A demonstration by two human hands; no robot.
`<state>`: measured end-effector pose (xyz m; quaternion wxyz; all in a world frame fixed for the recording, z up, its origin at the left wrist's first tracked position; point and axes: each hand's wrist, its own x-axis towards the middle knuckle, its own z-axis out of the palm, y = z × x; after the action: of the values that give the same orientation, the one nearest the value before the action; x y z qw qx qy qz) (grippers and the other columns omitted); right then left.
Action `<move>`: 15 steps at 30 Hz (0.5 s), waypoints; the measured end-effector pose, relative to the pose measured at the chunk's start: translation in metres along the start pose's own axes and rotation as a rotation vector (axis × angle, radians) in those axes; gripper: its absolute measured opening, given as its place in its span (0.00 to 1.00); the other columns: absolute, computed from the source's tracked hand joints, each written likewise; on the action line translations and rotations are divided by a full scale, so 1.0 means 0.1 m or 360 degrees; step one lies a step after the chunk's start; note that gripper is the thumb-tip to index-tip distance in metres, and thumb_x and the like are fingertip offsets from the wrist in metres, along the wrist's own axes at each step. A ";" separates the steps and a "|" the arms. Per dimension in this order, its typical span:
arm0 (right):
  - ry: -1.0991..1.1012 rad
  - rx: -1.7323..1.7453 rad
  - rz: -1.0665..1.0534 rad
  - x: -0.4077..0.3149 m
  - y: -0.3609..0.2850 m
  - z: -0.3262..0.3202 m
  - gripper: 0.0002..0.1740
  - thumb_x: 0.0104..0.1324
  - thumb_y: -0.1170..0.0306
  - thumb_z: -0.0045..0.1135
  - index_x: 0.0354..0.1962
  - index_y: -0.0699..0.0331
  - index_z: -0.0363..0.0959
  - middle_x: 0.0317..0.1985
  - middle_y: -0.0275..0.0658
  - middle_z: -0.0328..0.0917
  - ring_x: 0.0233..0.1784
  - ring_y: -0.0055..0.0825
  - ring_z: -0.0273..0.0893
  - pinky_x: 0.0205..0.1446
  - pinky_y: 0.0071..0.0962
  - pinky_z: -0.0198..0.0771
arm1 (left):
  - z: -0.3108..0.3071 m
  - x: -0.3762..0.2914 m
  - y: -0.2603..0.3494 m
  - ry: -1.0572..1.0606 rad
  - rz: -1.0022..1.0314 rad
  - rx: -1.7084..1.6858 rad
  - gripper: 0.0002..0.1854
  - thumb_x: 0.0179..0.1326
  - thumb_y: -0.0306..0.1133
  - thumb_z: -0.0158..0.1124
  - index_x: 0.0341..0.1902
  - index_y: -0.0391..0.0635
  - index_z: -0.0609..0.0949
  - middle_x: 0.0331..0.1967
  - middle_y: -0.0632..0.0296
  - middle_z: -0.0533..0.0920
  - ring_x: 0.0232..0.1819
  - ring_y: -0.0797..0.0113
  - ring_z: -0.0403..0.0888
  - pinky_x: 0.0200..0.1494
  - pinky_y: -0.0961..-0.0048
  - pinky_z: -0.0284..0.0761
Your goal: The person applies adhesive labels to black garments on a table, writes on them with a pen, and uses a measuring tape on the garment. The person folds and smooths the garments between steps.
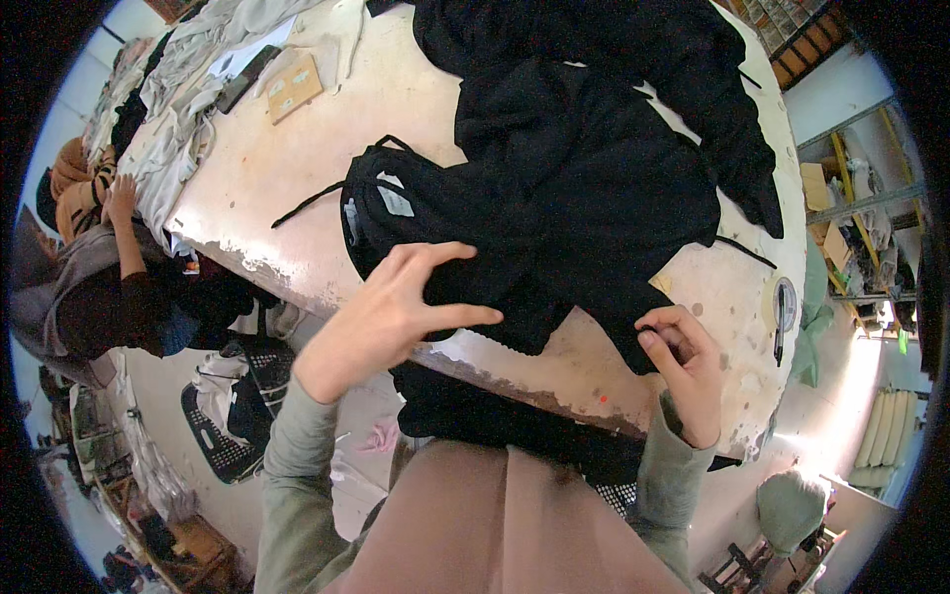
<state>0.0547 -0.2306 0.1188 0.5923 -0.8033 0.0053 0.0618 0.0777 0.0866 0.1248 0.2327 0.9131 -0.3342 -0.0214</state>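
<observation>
A black knit garment (594, 200) lies spread on the worktable (378, 104), its sleeve-like end pointing towards me at the right. At that end my right hand (686, 364) pinches the black fabric between thumb and fingers. My left hand (408, 308) is over the garment's left part, thumb and forefinger apart, holding nothing; whether the fingertips touch the cloth I cannot tell. White labels (395, 194) show inside the opening at the left. A thin black cord (308, 204) sticks out beyond that opening.
More black clothing (579, 30) covers the far side. Beyond the left edge sits a person (122, 275) beside grey-white garments (174, 126). A black perforated basket (223, 431) with cloth stands on the floor. A pen (779, 327) lies on a round tape roll at the right edge.
</observation>
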 end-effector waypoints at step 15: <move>-0.0114 0.0283 0.0034 0.05 -0.20 0.29 0.05 0.63 0.76 0.55 0.37 0.68 0.75 0.38 0.34 0.78 0.42 0.17 0.73 0.46 0.20 0.68 | 0.32 0.45 0.42 0.0695 -0.0774 -0.2139 0.07 0.58 0.21 0.60 0.41 0.36 0.79 0.38 0.64 0.79 0.44 0.78 0.75 0.51 0.81 0.69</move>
<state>0.0588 -0.1971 0.1291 0.6605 -0.7447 -0.0019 0.0960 0.0808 0.0174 0.1200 0.7904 0.6057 0.0161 -0.0900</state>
